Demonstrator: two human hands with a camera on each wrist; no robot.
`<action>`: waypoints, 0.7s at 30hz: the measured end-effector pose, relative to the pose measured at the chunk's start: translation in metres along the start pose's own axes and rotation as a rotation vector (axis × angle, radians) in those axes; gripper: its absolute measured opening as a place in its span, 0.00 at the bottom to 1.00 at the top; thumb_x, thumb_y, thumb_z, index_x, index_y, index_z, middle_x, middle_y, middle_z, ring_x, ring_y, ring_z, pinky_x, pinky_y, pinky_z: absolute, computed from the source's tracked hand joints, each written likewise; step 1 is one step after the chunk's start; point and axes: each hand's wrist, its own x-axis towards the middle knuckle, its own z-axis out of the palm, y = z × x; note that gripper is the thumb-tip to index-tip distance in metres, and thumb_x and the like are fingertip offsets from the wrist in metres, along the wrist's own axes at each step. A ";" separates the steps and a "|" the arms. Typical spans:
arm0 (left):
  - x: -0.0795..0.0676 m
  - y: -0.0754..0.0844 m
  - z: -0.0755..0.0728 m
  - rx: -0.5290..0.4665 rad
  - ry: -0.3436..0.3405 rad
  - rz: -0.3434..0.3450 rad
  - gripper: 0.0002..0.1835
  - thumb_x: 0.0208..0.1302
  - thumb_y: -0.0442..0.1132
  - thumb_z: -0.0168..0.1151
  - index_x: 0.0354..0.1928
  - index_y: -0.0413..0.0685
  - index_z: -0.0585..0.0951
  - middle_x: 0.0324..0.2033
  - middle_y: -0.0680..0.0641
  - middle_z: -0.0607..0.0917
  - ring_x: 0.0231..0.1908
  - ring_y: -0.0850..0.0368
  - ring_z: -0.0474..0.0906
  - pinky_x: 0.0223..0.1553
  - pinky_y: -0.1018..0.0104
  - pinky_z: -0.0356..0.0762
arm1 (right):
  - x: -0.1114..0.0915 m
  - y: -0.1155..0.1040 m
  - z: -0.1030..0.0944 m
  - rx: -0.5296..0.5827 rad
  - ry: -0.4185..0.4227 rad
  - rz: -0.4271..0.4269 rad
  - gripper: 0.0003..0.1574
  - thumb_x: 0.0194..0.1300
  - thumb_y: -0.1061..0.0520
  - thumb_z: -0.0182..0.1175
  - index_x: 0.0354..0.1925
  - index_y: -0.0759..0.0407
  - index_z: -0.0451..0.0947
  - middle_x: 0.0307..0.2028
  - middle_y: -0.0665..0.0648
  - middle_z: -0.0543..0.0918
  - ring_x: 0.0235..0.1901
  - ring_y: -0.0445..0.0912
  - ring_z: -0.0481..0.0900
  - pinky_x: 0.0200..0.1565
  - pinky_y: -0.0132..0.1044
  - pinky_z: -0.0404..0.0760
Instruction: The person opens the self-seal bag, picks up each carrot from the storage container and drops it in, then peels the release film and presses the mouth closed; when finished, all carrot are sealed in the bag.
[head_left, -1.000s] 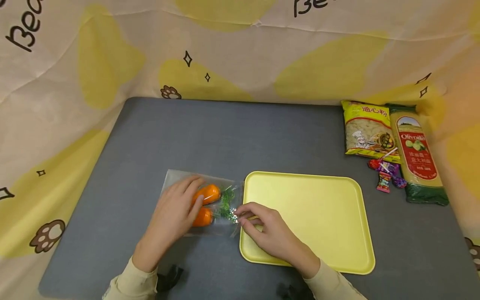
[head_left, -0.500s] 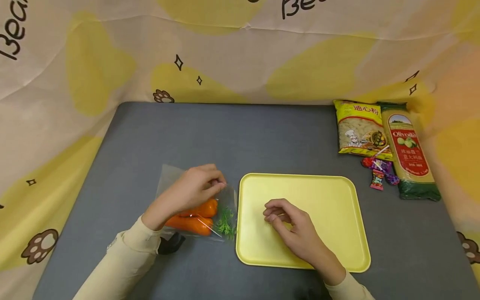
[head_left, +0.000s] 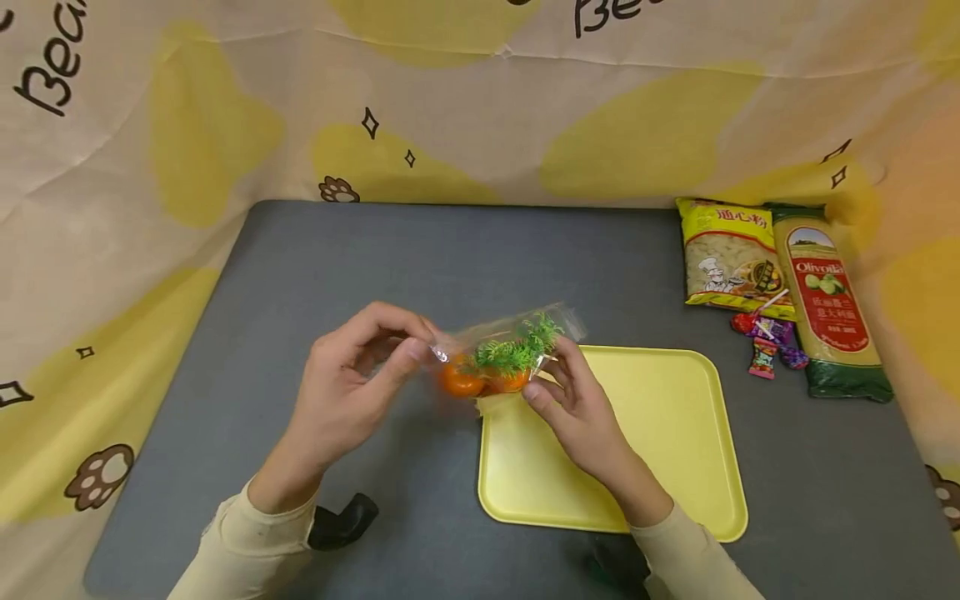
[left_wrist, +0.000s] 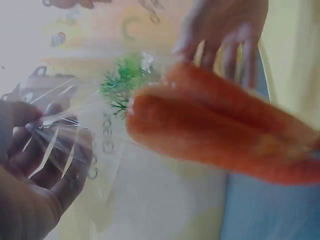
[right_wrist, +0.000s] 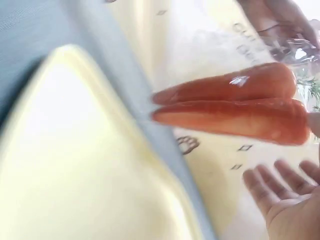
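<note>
A clear plastic bag of two orange carrots (head_left: 462, 379) with feathery green tops (head_left: 510, 354) is held up over the left part of a yellow tray (head_left: 637, 500). My left hand (head_left: 348, 375) pinches the bag's left end between thumb and fingers; gathered film (left_wrist: 55, 122) shows there in the left wrist view. At the bag's right end my right hand (head_left: 592, 425) has its thumb against the bag. In the right wrist view that right hand (right_wrist: 295, 210) has its fingers straight and spread, apart from the carrots (right_wrist: 235, 110).
At the back right lie a yellow macaroni bag (head_left: 735, 258) and a long pasta pack (head_left: 832, 308). Several small wrapped candies (head_left: 772, 333) and a lollipop (head_left: 744, 323) lie in front of them. A printed cloth (head_left: 465, 100) hangs behind the grey table (head_left: 375, 250).
The bag of carrots has been lifted off the table and moved right, over the tray's edge. My left hand now pinches its end; my right hand has come back left to the bag.
</note>
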 end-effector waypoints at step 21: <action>-0.037 -0.056 0.038 -0.511 0.043 -0.349 0.02 0.73 0.30 0.43 0.39 0.39 0.64 0.43 0.26 0.79 0.40 0.30 0.79 0.24 0.44 0.80 | -0.014 -0.044 -0.041 -0.092 0.136 -0.227 0.11 0.63 0.79 0.48 0.37 0.73 0.76 0.32 0.66 0.78 0.31 0.48 0.79 0.31 0.37 0.82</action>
